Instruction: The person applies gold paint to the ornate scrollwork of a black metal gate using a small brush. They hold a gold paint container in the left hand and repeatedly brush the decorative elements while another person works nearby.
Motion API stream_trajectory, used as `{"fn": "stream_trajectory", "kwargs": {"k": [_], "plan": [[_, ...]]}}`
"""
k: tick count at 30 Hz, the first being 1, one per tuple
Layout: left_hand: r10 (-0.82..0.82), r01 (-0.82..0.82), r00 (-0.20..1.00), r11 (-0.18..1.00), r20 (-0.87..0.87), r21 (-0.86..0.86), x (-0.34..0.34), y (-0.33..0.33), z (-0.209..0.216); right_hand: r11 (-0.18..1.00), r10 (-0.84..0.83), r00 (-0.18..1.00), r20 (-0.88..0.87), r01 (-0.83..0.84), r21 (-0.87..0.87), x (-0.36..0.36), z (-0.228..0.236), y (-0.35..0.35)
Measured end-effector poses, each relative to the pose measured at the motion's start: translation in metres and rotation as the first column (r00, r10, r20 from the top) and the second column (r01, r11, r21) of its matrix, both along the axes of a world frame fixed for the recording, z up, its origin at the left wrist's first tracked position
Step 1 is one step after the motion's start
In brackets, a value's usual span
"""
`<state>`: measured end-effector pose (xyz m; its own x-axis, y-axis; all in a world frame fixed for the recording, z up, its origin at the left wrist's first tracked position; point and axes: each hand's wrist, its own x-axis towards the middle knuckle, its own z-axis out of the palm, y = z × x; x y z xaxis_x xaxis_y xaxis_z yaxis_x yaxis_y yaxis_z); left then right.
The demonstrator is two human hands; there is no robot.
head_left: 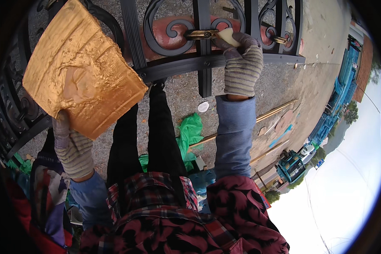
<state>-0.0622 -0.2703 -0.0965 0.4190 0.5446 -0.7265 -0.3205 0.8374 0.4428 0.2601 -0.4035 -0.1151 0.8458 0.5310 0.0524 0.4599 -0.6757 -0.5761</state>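
Observation:
My left hand (74, 148), in a striped knit glove, grips the lower edge of a flat, square-cut board (108, 80) coated in gold paint. Its surface is wrinkled, with a paler wet-looking patch near the middle. My right hand (244, 65), gloved alike, pinches a small pale sponge (228, 37). That sponge rests against the right end of a gold-coloured collar (200, 34) on an upright bar of the black scrolled metal railing (173, 67). Farther right on the railing sits another gold collar (280, 40).
Beneath the railing is a reddish rounded object (163, 31). Green plastic sheeting (190, 130) and long wooden strips (275, 111) lie on the gravelly ground. A teal vehicle (291, 166) and blue stacked material (340, 93) stand off to the right. At the lower left a dark patterned cloth (46, 182) shows.

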Motion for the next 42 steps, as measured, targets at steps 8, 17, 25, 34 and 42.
{"fn": "stream_trajectory", "kwargs": {"k": [8,17,25,34,42], "plan": [[0.029,-0.029,0.999,0.999,-0.016,0.039,0.004,0.000,-0.002,0.998,-0.052,0.999,-0.010,0.052,0.032,-0.003,0.004,-0.001],[0.027,-0.027,1.000,0.999,-0.009,0.036,-0.002,-0.006,-0.003,0.995,0.030,0.996,0.088,-0.022,-0.092,-0.004,-0.004,-0.004],[0.034,-0.034,0.999,0.999,-0.040,0.006,-0.009,-0.006,-0.011,0.975,0.168,0.949,0.268,-0.120,-0.187,-0.011,-0.001,-0.005],[0.041,-0.042,0.998,0.999,0.055,0.008,-0.004,-0.016,-0.012,0.919,0.265,0.944,0.198,-0.185,-0.349,-0.034,0.000,0.016],[0.110,-0.110,0.994,0.994,0.003,0.006,-0.014,-0.020,-0.018,0.959,0.155,0.942,0.297,-0.072,-0.273,-0.016,-0.006,0.005]]}}
